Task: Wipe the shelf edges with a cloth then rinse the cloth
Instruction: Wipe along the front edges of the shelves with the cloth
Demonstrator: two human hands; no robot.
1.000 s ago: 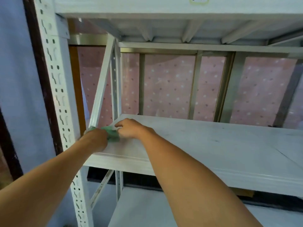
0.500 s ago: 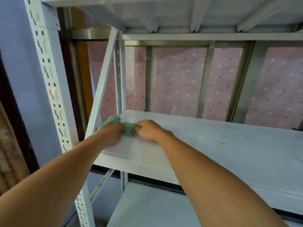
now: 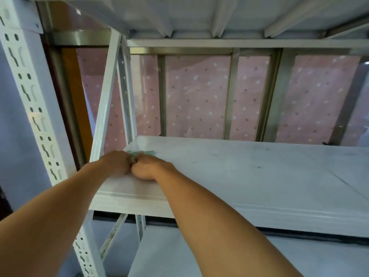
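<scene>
A white metal shelf (image 3: 249, 176) runs across the view at chest height. On its left end, near the side edge, lies a green cloth (image 3: 148, 152), mostly hidden under my fingers; only a thin strip shows beyond them. My left hand (image 3: 116, 163) and my right hand (image 3: 148, 168) rest side by side on the shelf, knuckles touching, both with fingers curled onto the cloth.
A perforated white upright (image 3: 34, 108) stands at the left front, a diagonal brace (image 3: 105, 100) behind it. Another shelf (image 3: 199, 19) hangs overhead, and a lower shelf (image 3: 165, 254) lies below. A pink dotted curtain behind window bars (image 3: 199, 96) closes the back.
Both hands have come together and slid the cloth a little further back along the left end of the shelf; the cloth is now mostly covered. The camera has tilted upward.
</scene>
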